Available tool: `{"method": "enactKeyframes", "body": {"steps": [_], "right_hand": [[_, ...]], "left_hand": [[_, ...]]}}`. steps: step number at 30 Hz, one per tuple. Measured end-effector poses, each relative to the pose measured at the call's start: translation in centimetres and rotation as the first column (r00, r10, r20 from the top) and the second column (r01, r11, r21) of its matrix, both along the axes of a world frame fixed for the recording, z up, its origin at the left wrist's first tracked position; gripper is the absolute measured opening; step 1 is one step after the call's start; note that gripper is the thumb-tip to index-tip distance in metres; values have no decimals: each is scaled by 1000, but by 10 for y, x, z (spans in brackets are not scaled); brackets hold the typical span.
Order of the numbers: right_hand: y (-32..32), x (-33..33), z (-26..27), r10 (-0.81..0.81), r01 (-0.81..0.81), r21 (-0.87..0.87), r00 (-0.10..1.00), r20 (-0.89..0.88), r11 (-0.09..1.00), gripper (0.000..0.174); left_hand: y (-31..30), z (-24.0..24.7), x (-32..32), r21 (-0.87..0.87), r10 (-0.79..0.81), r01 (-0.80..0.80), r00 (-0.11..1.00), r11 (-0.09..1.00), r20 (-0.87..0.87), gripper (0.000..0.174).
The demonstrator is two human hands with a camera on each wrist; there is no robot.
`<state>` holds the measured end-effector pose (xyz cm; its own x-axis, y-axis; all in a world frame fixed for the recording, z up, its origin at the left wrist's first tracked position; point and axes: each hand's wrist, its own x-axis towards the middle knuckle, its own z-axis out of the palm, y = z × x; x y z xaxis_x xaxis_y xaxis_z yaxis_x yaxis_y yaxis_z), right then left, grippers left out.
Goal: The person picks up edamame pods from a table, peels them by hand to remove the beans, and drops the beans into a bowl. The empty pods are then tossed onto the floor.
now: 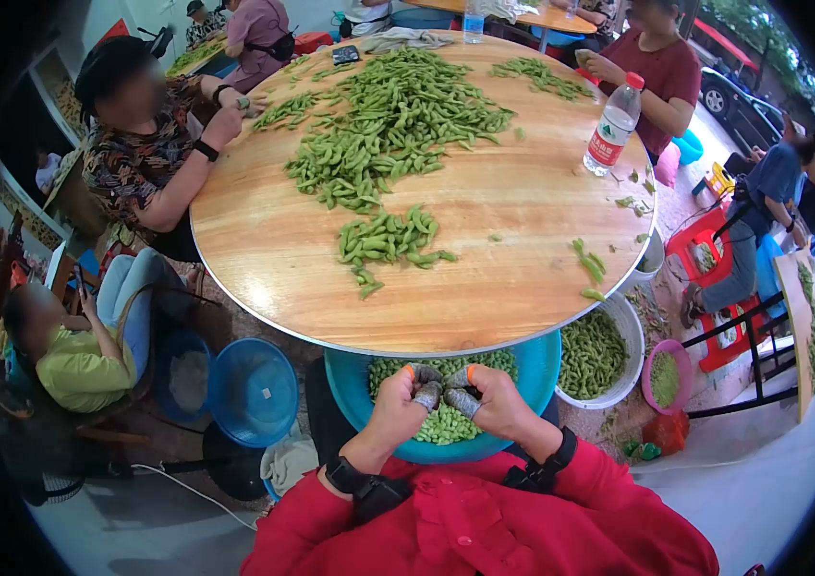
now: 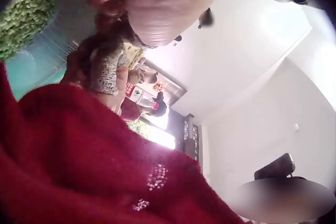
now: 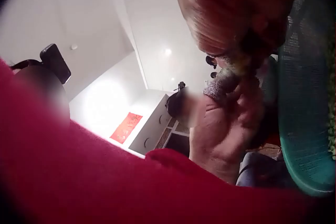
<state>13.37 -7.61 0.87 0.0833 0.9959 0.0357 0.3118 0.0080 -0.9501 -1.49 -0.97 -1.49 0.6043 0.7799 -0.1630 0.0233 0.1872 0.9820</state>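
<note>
Beans [image 1: 446,424] in the teal basin [image 1: 538,376] lie under left hand [image 1: 405,398] and right hand [image 1: 490,396], curled fingers touching, any pinched thing unclear.

Looked like an open-front food-prep workshop at street level, not a home kitchen. Evidence: big round wooden table [image 1: 484,278] heaped with green pods [image 1: 398,115], several people seated round it, a second table [image 1: 561,17] behind. Bulk containers everywhere: teal basin [image 1: 542,370] and white bucket [image 1: 630,331] full of pods, pink bowl [image 1: 681,360], blue basins [image 1: 254,389] on the bare floor. Red plastic stools [image 1: 705,235], and a parked car [image 1: 739,106] just beyond the seats. Wrist views showed a plain white ceiling [image 2: 252,50].
</note>
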Motion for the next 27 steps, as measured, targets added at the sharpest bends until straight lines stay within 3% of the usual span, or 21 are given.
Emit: {"method": "enactKeyframes", "body": {"steps": [11,13,15,17,19,22,24,26,27], "right_hand": [[2,-2,-24,18,-18,-40,1000,-18,999,14],[2,6,-19,-11,11,14,999,43,1000,12],[-3,28,-17,-93,69,145,983,161,987,9],[-7,61,17,-278,249,172,944,176,953,7],[-16,105,24,-427,424,80,851,307,902,8],[-25,126,39,-570,586,45,764,303,809,17],[-27,128,26,-572,571,77,787,232,817,17],[-30,125,13,-549,539,107,808,215,835,17],[-28,119,17,-530,523,90,823,204,847,18]], "left_hand": [[-4,-47,5,-151,148,-135,986,979,82,16],[-4,-45,7,141,77,-67,995,988,-68,16],[0,-31,7,448,33,111,953,887,-302,19],[5,5,5,653,72,406,814,640,-577,25],[14,27,7,758,41,367,887,539,-459,29],[40,47,19,885,128,163,962,436,-241,22],[74,53,34,919,269,109,937,378,-222,21],[106,54,53,963,408,131,886,236,-221,17],[119,53,60,938,412,240,851,248,-327,16]]}}
